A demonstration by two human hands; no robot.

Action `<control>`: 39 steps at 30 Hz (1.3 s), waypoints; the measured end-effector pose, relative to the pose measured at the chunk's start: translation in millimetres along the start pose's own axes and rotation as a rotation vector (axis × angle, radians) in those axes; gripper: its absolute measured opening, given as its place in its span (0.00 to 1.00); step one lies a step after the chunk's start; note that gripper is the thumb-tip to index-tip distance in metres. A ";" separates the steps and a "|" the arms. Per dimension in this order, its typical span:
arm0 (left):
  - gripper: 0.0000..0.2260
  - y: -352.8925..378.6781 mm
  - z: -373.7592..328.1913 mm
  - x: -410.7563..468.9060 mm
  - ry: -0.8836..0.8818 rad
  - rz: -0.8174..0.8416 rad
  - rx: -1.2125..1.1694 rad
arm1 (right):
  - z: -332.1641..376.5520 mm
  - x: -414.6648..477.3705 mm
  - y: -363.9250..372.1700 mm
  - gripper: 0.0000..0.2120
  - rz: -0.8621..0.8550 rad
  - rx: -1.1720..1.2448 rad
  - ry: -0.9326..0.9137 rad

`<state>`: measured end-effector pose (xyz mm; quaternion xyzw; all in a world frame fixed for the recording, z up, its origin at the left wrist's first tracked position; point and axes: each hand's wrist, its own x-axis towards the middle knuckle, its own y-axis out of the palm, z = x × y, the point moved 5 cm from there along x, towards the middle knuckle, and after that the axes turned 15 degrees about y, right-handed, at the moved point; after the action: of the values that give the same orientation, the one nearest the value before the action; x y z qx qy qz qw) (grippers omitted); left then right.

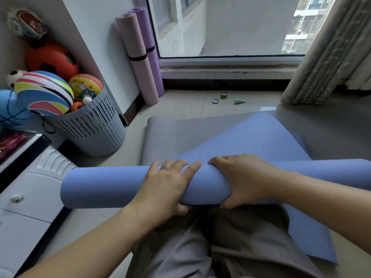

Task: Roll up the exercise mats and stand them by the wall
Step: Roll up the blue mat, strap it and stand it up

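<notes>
Both hands, left hand [166, 183] and right hand [243, 179], wrap the half-rolled blue mat [104, 185] mid-roll, near floor centre. Soft, light, springy foam; likely unrolls unless gripped centrally.

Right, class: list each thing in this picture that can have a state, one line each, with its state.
blue mat: partly rolled, the rest loose.
left hand: grips the blue mat.
right hand: grips the blue mat.
grey mat: flat on the floor, unrolled.
pink mat: rolled, strapped, standing at the wall.
purple mat: rolled, strapped, standing at the wall.
basket: upright, full of balls.
drawer: shut.
</notes>
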<state>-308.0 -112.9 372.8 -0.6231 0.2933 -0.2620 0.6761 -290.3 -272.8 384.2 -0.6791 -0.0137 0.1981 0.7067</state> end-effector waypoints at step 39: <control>0.41 -8.9 26.5 31.9 0.074 0.319 -0.522 | 8.3 -11.5 5.8 0.47 -0.074 -0.140 -0.003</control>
<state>-266.7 -118.4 380.8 -0.7118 0.4692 -0.0907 0.5148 -304.8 -268.3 382.1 -0.7257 -0.0539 0.1716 0.6641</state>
